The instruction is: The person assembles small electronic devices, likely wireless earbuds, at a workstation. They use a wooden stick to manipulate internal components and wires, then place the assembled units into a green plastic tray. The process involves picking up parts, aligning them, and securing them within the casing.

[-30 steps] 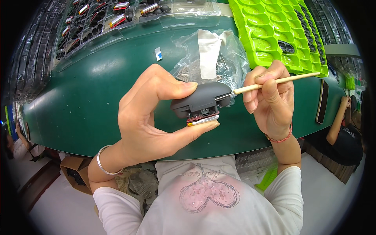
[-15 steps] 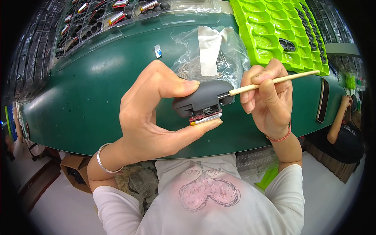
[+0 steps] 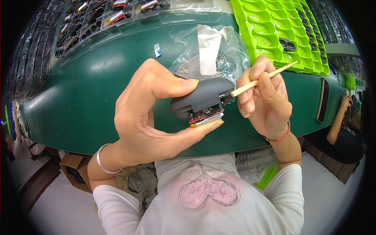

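Between thumb and fingers, my left hand [image 3: 147, 113] grips a dark grey rounded plastic case [image 3: 201, 94]. From its open lower side show a red circuit board [image 3: 201, 117] and a flat silver battery [image 3: 211, 119], which my left thumb presses from below. A short metal pin [image 3: 225, 94] lies at the case's right edge. My right hand [image 3: 268, 98] pinches a thin pale wooden stick [image 3: 266, 80], its blunt end close to the pin. Behind the case, a clear plastic bag [image 3: 188, 58] with a white label holds many thin metal pins.
A bright green moulded tray [image 3: 270, 39] with dark oval parts stands at the far right. Clear trays [image 3: 145, 21] of batteries and black parts line the back left. A phone-like dark slab [image 3: 322, 100] lies at the right edge; another person's arm [image 3: 337, 121] is beyond.
The stick's blunt end has pulled back slightly from the case and its far end has swung nearer. Both hands, with the case, have shifted a little to the left.
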### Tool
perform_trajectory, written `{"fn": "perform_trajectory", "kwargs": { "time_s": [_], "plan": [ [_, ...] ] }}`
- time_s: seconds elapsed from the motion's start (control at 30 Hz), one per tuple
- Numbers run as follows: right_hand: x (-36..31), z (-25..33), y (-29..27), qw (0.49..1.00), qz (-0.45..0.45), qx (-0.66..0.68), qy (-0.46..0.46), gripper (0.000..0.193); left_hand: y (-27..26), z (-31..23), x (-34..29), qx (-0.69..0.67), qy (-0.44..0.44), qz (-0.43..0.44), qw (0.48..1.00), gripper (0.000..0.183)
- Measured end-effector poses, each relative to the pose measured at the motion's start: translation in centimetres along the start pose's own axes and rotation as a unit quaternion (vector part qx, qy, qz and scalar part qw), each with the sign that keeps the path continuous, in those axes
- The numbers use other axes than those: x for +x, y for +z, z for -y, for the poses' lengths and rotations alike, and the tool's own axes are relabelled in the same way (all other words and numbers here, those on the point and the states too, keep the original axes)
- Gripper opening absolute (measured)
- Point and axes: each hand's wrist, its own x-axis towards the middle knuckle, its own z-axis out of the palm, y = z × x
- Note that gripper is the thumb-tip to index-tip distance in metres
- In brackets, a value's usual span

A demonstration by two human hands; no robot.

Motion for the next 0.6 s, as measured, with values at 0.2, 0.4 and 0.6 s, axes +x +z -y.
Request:
{"fn": "perform_trajectory", "kwargs": {
  "time_s": [0.2, 0.4, 0.6],
  "plan": [
    [-0.05, -0.37, 0.01, 1.0, -0.017, 0.014, 0.018, 0.02, 0.11, 0.03, -0.07, 0.0, 0.002, -0.009, 1.0, 0.06],
    [-0.09, -0.47, 0.21, 0.999, -0.032, 0.007, 0.026, 0.02, 0.14, 0.07, -0.18, -0.014, -0.022, -0.01, 1.0, 0.058],
    [-0.13, -0.49, 0.32, 0.999, -0.031, -0.023, 0.003, 0.015, 0.13, 0.07, -0.24, -0.017, -0.024, -0.009, 1.0, 0.056]
  ]
}}
